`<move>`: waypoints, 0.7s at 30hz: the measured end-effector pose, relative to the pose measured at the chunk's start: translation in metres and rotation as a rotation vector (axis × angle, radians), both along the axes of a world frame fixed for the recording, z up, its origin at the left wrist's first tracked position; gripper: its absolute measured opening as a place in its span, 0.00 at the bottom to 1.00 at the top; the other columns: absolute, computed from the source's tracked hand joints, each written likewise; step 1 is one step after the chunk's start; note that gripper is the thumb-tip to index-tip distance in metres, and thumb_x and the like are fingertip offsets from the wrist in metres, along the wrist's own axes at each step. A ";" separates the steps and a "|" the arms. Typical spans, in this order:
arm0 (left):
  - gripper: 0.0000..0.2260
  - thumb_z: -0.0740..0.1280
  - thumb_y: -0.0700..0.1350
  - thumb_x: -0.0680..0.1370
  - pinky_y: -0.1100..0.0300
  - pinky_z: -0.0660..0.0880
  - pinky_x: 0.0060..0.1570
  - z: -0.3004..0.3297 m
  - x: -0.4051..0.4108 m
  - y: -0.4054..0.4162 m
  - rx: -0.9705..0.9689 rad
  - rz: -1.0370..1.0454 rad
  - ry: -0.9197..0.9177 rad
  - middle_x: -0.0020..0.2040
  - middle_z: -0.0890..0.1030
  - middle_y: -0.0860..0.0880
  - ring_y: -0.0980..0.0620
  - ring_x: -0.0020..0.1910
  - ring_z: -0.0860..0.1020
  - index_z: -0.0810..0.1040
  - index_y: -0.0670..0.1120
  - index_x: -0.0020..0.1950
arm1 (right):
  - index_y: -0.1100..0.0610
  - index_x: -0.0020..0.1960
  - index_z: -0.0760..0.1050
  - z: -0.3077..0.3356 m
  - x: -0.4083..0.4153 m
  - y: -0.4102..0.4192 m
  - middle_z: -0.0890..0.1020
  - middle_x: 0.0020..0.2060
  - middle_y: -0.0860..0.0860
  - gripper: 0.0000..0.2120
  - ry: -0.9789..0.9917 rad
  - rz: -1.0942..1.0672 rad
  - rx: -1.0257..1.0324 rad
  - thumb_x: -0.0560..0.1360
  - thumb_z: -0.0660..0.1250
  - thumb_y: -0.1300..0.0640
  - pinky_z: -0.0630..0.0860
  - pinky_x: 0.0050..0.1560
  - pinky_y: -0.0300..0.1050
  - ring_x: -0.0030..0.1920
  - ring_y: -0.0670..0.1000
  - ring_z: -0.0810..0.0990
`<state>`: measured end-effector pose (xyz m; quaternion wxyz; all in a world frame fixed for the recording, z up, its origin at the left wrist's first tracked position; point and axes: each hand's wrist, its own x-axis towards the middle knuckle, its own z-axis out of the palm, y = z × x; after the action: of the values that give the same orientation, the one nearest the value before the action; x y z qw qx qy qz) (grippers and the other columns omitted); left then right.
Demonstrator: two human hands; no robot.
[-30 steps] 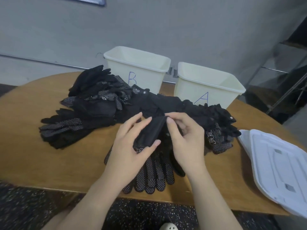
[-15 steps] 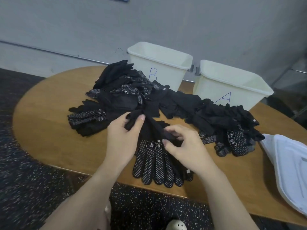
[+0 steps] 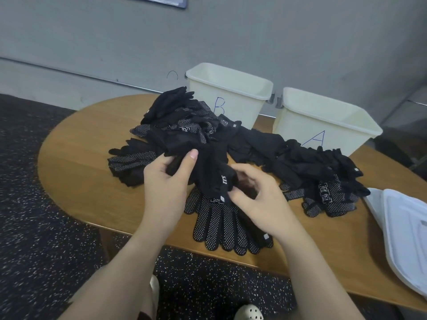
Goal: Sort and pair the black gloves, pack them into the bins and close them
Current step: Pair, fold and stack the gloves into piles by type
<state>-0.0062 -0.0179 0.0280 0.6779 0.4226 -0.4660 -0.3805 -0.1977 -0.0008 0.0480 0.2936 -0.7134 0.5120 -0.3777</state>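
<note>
A view from a head-worn camera looked down at a person's two bare hands working over an oval wooden tabletop (image 3: pixel 76 144). The left hand (image 3: pixel 166 179) had its fingers and thumb curled around one end of a plain black glove (image 3: pixel 208 167), held just above the tabletop. The right hand (image 3: pixel 256 192) pinched the same glove at its cuff end, where a small white tag showed. Directly beneath both hands, a flat stack of dotted-palm gloves (image 3: pixel 221 227) lay with the fingers pointing toward the person.

Behind the hands, a long, loose pile of black gloves (image 3: pixel 265 146) stretched across the tabletop from left to right, plain ones and white-dotted ones mixed together. At the back stood two cream plastic bins, both open: the bin marked B (image 3: pixel 231 93) on the left and the bin marked A (image 3: pixel 323 121) on the right. As far as their insides could be seen, neither held any gloves. White lids (image 3: pixel 404 232) lay at the right edge of the tabletop, well apart from the bins.

The task appeared to be at an early stage: sorting and pairing were under way, most gloves were unsorted, nothing seemed packed, and both bins remained to be closed.
</note>
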 end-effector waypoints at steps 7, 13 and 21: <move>0.03 0.73 0.48 0.80 0.49 0.83 0.54 0.000 -0.009 0.005 0.070 -0.064 -0.004 0.49 0.88 0.54 0.53 0.53 0.86 0.88 0.51 0.49 | 0.61 0.56 0.84 0.008 -0.013 0.017 0.86 0.52 0.61 0.12 -0.688 -0.042 0.169 0.84 0.62 0.60 0.83 0.51 0.52 0.53 0.59 0.86; 0.03 0.73 0.47 0.80 0.57 0.84 0.49 -0.001 -0.022 0.008 0.091 -0.146 -0.010 0.48 0.88 0.54 0.54 0.51 0.86 0.87 0.54 0.49 | 0.66 0.64 0.80 0.005 -0.030 0.025 0.82 0.61 0.65 0.18 -0.961 0.021 0.287 0.83 0.61 0.56 0.82 0.56 0.53 0.61 0.62 0.82; 0.02 0.74 0.47 0.79 0.60 0.83 0.48 -0.001 -0.041 0.012 0.056 -0.132 -0.015 0.48 0.88 0.53 0.54 0.49 0.86 0.86 0.52 0.48 | 0.52 0.62 0.83 -0.017 -0.029 0.036 0.85 0.60 0.56 0.12 -0.781 -0.059 0.251 0.80 0.69 0.58 0.82 0.55 0.46 0.61 0.58 0.84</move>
<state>-0.0476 -0.0062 0.0273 0.6356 0.4128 -0.4870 -0.4340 -0.2264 0.0349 0.0313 0.5395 -0.4602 0.4245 -0.5631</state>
